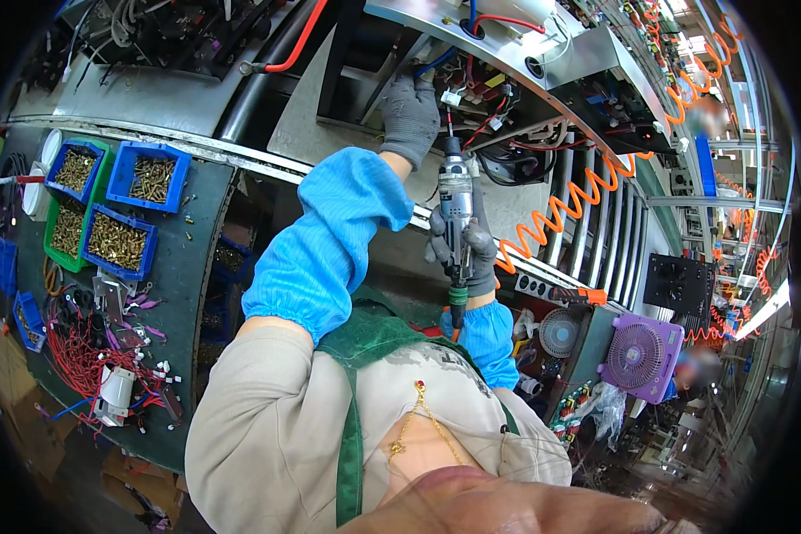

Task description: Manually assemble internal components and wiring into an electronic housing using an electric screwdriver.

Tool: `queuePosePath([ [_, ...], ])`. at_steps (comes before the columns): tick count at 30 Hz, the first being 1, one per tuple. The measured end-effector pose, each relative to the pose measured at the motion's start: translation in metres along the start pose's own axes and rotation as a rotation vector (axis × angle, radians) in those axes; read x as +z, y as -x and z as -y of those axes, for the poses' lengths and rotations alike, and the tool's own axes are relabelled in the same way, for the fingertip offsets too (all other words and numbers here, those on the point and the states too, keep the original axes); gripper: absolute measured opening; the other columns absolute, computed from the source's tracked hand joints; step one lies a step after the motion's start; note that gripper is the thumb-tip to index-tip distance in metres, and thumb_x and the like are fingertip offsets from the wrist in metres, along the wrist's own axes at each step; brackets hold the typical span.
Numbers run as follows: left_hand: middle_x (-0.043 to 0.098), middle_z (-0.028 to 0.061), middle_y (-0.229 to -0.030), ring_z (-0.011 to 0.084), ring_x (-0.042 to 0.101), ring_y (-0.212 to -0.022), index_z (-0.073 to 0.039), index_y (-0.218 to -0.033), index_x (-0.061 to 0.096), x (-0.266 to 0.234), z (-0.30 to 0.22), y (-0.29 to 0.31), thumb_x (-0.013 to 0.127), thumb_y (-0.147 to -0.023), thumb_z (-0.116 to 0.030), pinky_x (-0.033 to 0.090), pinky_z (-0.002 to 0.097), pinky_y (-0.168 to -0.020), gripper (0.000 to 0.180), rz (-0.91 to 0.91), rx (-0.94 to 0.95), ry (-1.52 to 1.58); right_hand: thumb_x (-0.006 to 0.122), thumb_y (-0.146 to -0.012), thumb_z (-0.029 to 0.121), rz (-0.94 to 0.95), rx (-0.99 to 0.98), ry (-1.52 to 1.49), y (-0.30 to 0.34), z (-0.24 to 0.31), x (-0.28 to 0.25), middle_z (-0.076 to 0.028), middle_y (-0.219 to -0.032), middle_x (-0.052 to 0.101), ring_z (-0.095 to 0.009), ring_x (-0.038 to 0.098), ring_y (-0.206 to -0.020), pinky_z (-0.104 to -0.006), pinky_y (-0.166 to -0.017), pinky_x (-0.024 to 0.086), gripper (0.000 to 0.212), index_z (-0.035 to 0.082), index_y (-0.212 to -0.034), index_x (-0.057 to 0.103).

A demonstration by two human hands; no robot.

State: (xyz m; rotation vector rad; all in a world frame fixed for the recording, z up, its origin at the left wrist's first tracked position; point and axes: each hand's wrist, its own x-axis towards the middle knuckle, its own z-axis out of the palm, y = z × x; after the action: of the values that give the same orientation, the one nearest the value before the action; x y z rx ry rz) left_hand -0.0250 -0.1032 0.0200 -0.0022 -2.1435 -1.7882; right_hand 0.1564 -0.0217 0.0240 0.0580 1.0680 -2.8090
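My right hand [476, 251], in a grey glove, is wrapped round a silver and black power screwdriver [455, 200]. Its long bit points away from me into an open metal cabinet [351, 84], beside a small white connector [452, 98]. A green fitting shows at the tool's near end. My left hand [409, 114], also gloved, reaches into the cabinet left of the bit. Its fingers are bent at a blue cable [436, 62], and whatever they pinch is hidden. Red and black wires [489, 120] run inside the cabinet, to the right of the bit.
On the left bench [182, 258] stand blue bins [149, 175] and a green bin [62, 254] of brass screws. Bundled red wires [80, 356] lie nearer. An orange coiled hose [561, 218] crosses metal rollers [587, 240] at right, near a purple fan [641, 358].
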Motion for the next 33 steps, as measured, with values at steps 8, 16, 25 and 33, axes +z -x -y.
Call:
queuePosePath([
  [8, 0.060, 0.0245, -0.094, 0.0424, 0.056, -0.088, 0.000, -0.103, 0.058, 0.001, 0.000, -0.002, 0.049, -0.092, -0.028, 0.044, 0.0441, -0.076, 0.032, -0.034, 0.040, 0.070, 0.074, -0.068, 0.020, -0.032, -0.018, 0.055, 0.007, 0.004, 0.007, -0.018, -0.086, 0.053, -0.023, 0.060, -0.052, -0.0390, -0.050, 0.058, 0.103, 0.029, -0.145, 0.007],
  [16, 0.060, 0.0248, -0.093, 0.0425, 0.056, -0.089, 0.001, -0.105, 0.059, 0.002, -0.006, -0.002, 0.050, -0.091, -0.025, 0.045, 0.0434, -0.077, 0.031, -0.042, 0.005, 0.108, 0.077, -0.063, 0.024, -0.083, 0.023, 0.155, 0.005, 0.011, 0.004, -0.016, -0.083, 0.054, -0.020, 0.057, -0.049, -0.0366, -0.048, 0.057, 0.109, 0.027, -0.146, 0.007],
  [25, 0.058, 0.0252, -0.102, 0.0431, 0.054, -0.093, -0.002, -0.115, 0.052, 0.007, -0.001, -0.003, 0.044, -0.092, -0.020, 0.044, 0.0442, -0.081, 0.031, 0.032, -0.035, 0.074, 0.069, -0.070, 0.021, -0.009, -0.012, 0.089, -0.001, 0.010, -0.002, -0.018, -0.086, 0.053, -0.021, 0.058, -0.050, -0.0361, -0.048, 0.057, 0.094, 0.022, -0.145, 0.011],
  [33, 0.058, 0.0277, -0.099, 0.0440, 0.055, -0.093, 0.002, -0.100, 0.060, 0.016, 0.002, -0.010, 0.052, -0.087, -0.024, 0.044, 0.0467, -0.079, 0.030, -0.002, -0.040, 0.126, 0.073, -0.068, 0.024, -0.114, -0.057, 0.304, -0.017, 0.004, 0.008, -0.016, -0.082, 0.055, -0.020, 0.061, -0.053, -0.0353, -0.050, 0.059, 0.099, 0.021, -0.144, 0.011],
])
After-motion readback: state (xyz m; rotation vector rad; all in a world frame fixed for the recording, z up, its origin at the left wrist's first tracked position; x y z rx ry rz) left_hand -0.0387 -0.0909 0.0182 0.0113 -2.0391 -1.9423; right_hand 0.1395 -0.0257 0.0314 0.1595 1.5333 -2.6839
